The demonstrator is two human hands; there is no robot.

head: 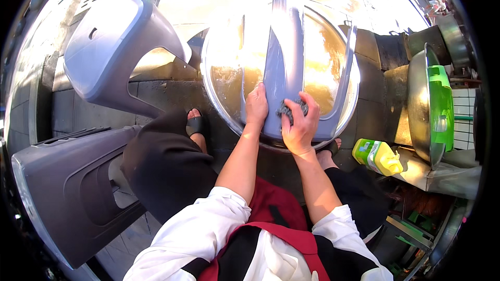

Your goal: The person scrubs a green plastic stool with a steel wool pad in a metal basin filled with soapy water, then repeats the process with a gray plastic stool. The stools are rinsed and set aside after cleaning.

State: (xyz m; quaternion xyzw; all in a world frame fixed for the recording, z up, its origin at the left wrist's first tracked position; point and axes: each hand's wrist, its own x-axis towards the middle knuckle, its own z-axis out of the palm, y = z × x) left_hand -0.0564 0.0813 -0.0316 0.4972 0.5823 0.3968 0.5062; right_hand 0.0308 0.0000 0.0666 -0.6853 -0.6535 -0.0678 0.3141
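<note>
A grey plastic part [282, 66] with a long upright panel stands in a wide round metal basin [206, 79] of brownish liquid between my feet. My left hand [256, 106] grips the panel's left edge near its lower end. In my right hand [303, 125] is a dark grey scouring pad [284, 114] that looks like steel wool, pressed on the panel's wet surface. A thin curved arm of grey plastic [343, 82] rises at the basin's right side. Strong sunlight washes out much of the basin's far half.
On the left stand a curved grey plastic shell [105, 47] and a grey plastic panel with a cut-out [58, 191]. At right, a yellow and green jug [377, 157] lies near my foot. Beyond it a metal bowl [418, 97] stands on edge beside a green plastic object [441, 109].
</note>
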